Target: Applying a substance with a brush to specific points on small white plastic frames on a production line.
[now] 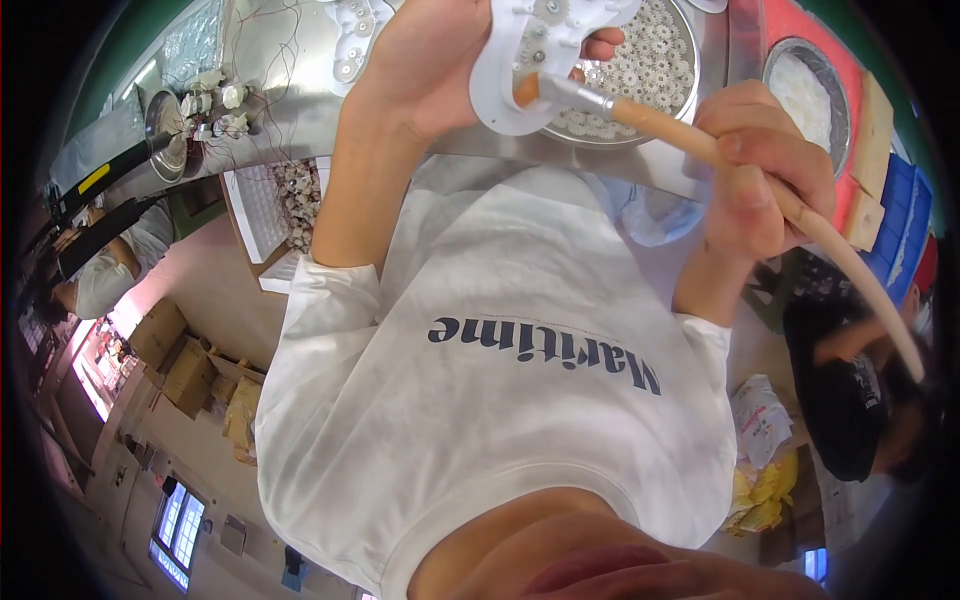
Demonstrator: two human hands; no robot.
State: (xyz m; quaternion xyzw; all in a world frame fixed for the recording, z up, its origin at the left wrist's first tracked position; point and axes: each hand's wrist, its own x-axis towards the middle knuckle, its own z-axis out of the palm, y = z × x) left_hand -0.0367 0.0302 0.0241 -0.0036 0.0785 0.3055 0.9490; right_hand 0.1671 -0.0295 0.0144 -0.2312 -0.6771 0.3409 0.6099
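A gear-fitted white plastic housing (535, 48) is gripped at twelve o'clock by the left hand (428, 75); brushing, the right hand (765, 160) clenched round a wooden-handled brush (660, 126), seems unfinished.

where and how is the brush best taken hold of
Probably by its wooden handle, a little behind the metal ferrule, coming from the person's right, much as the right hand grips it. The handle is long and slender and runs off that way, while the bristles point left at the white plastic housing in the left hand.
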